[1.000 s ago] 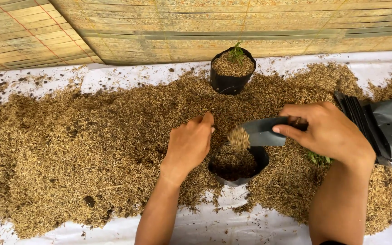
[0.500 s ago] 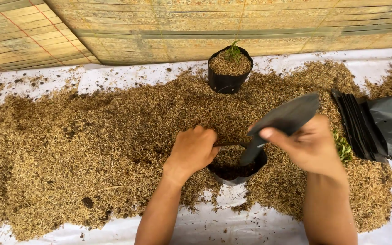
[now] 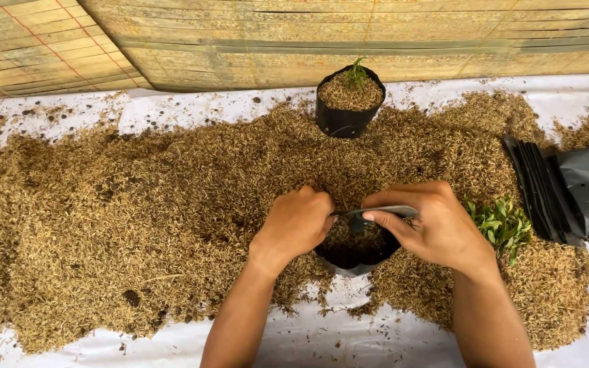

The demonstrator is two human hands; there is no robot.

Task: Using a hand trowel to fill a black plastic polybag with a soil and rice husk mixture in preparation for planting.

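Observation:
A small black grow bag (image 3: pixel 357 257), partly filled with brown husk, sits in the husk pile (image 3: pixel 138 225) between my hands. My left hand (image 3: pixel 298 221) grips the bag's left rim and holds it open. My right hand (image 3: pixel 438 228) holds a dark flat scoop (image 3: pixel 376 212), which lies level over the bag's mouth. Its near end is hidden under my fingers.
A filled black bag with a small green seedling (image 3: pixel 346 102) stands at the back. Loose green seedlings (image 3: pixel 502 225) lie by my right wrist, next to a stack of flat black bags (image 3: pixel 570 191). A white sheet (image 3: pixel 322 334) lies under the husk. A woven mat wall (image 3: pixel 308 34) is behind.
A second ago the scoop tipped husk into the bag. My right hand then raised it at a slant, and has now lowered it flat over the bag's mouth. My left hand stayed on the rim.

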